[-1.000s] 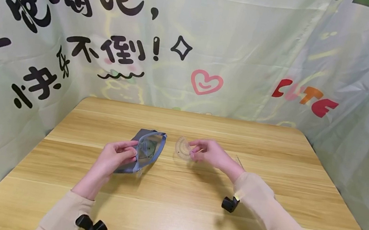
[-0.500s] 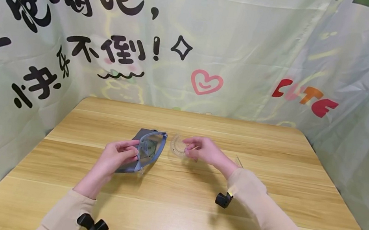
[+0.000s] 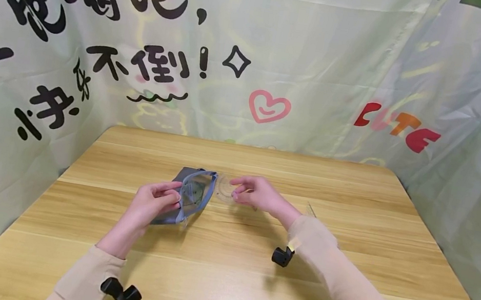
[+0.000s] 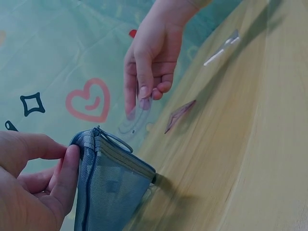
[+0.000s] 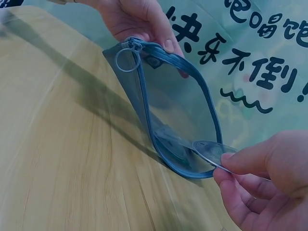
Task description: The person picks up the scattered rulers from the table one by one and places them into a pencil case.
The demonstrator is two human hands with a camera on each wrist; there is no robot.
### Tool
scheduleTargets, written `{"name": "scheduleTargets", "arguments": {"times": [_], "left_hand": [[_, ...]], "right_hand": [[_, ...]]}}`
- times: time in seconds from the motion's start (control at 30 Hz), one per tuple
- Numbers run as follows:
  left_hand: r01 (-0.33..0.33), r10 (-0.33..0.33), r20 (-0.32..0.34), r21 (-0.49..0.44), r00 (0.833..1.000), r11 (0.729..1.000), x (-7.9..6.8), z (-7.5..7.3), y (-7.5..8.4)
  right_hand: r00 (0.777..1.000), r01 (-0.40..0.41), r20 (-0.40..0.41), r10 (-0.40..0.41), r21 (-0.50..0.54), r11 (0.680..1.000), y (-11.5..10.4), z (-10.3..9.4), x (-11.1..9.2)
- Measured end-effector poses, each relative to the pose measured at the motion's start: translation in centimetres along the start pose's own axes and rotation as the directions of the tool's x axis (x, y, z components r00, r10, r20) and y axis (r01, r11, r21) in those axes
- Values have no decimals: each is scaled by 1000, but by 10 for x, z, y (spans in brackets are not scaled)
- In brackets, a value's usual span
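Note:
My left hand pinches the edge of a blue-grey mesh zipper pouch and its mouth gapes toward the right. Inside the pouch, clear plastic pieces show, their kind hard to make out. Between thumb and fingers, my right hand pinches a clear protractor. The protractor's leading end overlaps the rim of the pouch mouth in the right wrist view; whether it touches, I cannot tell. A metal ring hangs from the zipper pull.
On the wooden table right of the pouch lie two thin clear plastic pieces: a pinkish one, and another farther off. A printed cloth hangs behind and beside the table.
My right hand has moved left with the protractor, from beside the pouch to its mouth. The left hand and the pouch have hardly moved.

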State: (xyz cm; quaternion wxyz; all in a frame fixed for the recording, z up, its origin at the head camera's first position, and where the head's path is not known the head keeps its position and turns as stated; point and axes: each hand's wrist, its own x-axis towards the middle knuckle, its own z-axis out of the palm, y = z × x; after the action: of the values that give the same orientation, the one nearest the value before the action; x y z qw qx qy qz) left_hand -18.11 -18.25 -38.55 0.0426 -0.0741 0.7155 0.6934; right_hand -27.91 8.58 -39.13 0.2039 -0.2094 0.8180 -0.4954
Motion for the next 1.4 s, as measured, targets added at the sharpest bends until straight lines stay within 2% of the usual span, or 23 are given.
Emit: {"name": "scheduleTargets", "arguments": {"times": [0.37, 0.93, 1.4], "left_hand": [[-4, 4, 4, -6, 1000, 1000, 0, 0, -1], [5, -5, 6, -5, 1000, 1000, 0, 0, 0], [3, -3, 6, 2, 1000, 1000, 1, 1, 0]], "right_hand": [[999, 18, 36, -18, 16, 1000, -3, 7, 6], [996, 6, 86, -10, 48, 999, -4, 20, 20], [991, -8, 132, -5, 101, 995, -13, 28, 27]]}}
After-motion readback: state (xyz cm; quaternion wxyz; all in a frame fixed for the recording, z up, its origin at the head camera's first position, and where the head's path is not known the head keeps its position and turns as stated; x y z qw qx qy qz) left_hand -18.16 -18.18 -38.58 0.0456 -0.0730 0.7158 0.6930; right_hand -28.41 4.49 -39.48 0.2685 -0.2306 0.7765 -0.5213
